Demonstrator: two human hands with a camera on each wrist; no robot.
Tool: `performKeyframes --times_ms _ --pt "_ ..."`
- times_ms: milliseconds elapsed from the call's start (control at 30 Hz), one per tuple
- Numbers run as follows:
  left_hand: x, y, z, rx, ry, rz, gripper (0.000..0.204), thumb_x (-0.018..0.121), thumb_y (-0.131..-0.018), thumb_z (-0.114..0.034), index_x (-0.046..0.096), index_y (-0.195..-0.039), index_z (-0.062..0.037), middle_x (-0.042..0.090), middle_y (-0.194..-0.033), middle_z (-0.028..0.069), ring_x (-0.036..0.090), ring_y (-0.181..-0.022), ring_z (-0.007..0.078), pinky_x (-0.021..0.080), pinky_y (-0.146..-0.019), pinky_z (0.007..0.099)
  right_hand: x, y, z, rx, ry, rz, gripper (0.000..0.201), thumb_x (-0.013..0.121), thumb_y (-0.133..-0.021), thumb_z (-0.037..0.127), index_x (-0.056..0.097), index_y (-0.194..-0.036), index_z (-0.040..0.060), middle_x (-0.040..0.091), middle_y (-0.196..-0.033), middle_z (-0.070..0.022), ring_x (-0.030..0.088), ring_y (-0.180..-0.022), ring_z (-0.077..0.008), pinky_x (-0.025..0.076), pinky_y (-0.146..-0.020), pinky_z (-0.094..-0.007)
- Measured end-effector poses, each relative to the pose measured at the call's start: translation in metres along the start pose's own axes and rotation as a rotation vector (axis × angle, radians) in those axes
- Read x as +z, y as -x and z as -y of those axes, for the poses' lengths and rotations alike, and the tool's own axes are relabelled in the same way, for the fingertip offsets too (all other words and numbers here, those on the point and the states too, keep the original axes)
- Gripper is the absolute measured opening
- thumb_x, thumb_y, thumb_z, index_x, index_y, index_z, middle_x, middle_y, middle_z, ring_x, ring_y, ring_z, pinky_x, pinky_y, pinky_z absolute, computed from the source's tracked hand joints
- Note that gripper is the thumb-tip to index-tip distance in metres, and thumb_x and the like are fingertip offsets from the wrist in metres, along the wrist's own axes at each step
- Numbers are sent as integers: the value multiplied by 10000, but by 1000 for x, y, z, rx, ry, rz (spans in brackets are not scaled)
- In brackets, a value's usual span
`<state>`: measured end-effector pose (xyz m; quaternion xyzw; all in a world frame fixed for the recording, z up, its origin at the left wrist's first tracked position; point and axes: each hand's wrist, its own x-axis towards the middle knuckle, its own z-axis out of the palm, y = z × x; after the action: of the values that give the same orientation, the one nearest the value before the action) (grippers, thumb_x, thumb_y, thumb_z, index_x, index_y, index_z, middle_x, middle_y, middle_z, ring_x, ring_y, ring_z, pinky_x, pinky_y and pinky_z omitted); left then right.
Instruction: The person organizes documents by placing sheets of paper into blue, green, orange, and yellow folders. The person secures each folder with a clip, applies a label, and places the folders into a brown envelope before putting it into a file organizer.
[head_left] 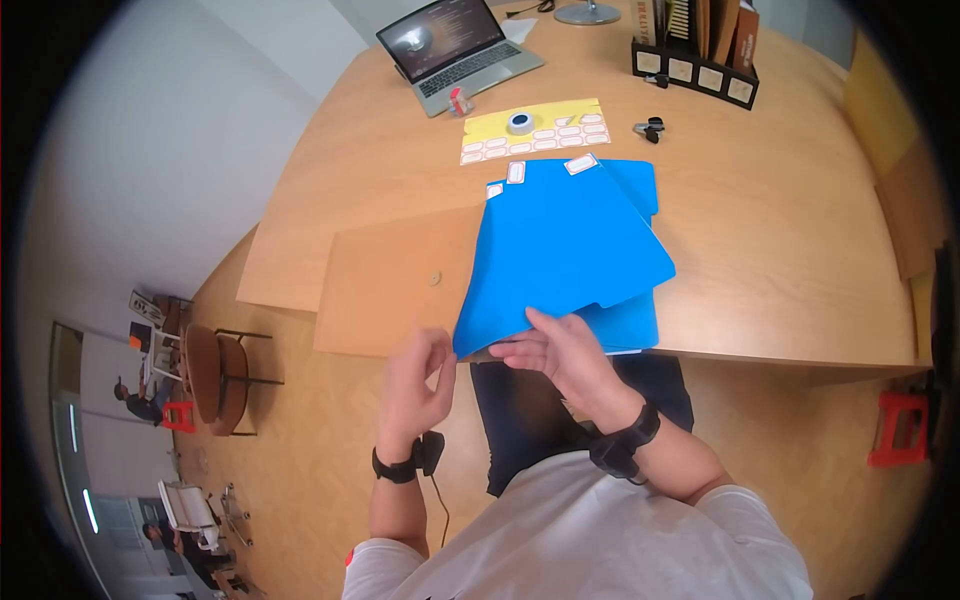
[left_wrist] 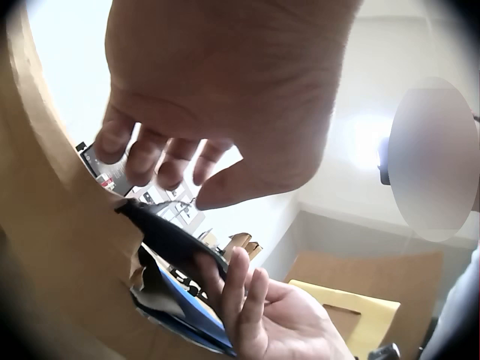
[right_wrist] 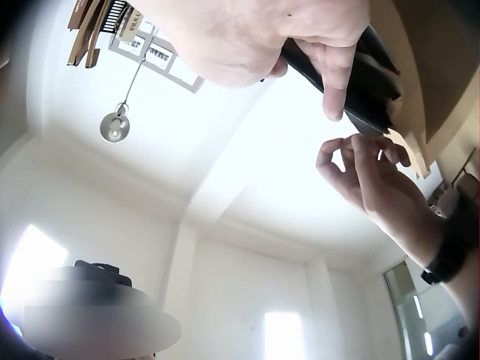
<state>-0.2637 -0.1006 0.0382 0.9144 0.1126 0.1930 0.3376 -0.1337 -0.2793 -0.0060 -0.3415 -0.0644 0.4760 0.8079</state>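
Observation:
Blue folders point(head_left: 560, 230) lie fanned out, their left side against a brown string-button envelope point(head_left: 390, 280); how far any folder lies inside it cannot be told. My right hand point(head_left: 575, 365) holds the near edge of the top blue folder, thumb above and fingers below. My left hand point(head_left: 415, 385) is beside the envelope's near right corner, fingers loosely bent, with a gap between thumb and fingertips in the left wrist view. White labels point(head_left: 580, 163) with red borders show on the folders' far edges. Dark folder edges point(left_wrist: 176, 244) rise beside the right fingers in the left wrist view.
Beyond the folders are a yellow label sheet point(head_left: 485, 125) with a round white item point(head_left: 521, 123), a black clip point(head_left: 650, 129), a laptop point(head_left: 460, 60) and a black file holder point(head_left: 700, 75). The table's near edge point(head_left: 780, 366) runs by my lap.

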Motion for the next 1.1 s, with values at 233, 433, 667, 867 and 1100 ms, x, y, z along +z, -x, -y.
performKeyframes --times_ms 233,433,667,867,1100 --pt "9 26 19 278 -277 5 330 600 -774 88 724 -1044 -56 558 -623 78 565 -540 269 421 -503 369 5 -1 2 -55 208 -36 341 519 -1079 282 594 -1228 -15 711 -1094 -148 739 -918 -241 589 -705 -291" --pt "22 33 27 331 -507 -17 411 611 -783 43 719 -1164 -65 524 -590 60 544 -516 246 422 -503 378 2 -5 -7 -55 310 -81 332 504 -1085 294 590 -1229 8 705 -1105 -113 737 -861 -214 560 -633 -280" --pt "32 35 23 273 -529 -36 378 621 -823 53 703 -1178 -50 538 -580 70 543 -493 249 411 -500 370 3 -7 -4 -36 231 -89 320 503 -1088 283 570 -1239 10 693 -1109 -113 737 -892 -225 566 -653 -276" --pt "32 33 18 104 -235 -57 173 620 -892 22 683 -1028 -63 565 -621 69 532 -484 224 399 -481 346 -6 -15 -12 -13 95 -76 274 485 -1095 211 550 -1269 10 672 -1162 -124 726 -1031 -259 612 -784 -312" --pt "20 5 26 -96 154 -178 148 669 -949 -90 559 -1036 -43 447 -629 50 462 -506 149 336 -492 292 5 -20 -34 14 158 -58 252 525 -1080 191 547 -1257 13 648 -1165 -99 714 -1051 -234 602 -778 -304"
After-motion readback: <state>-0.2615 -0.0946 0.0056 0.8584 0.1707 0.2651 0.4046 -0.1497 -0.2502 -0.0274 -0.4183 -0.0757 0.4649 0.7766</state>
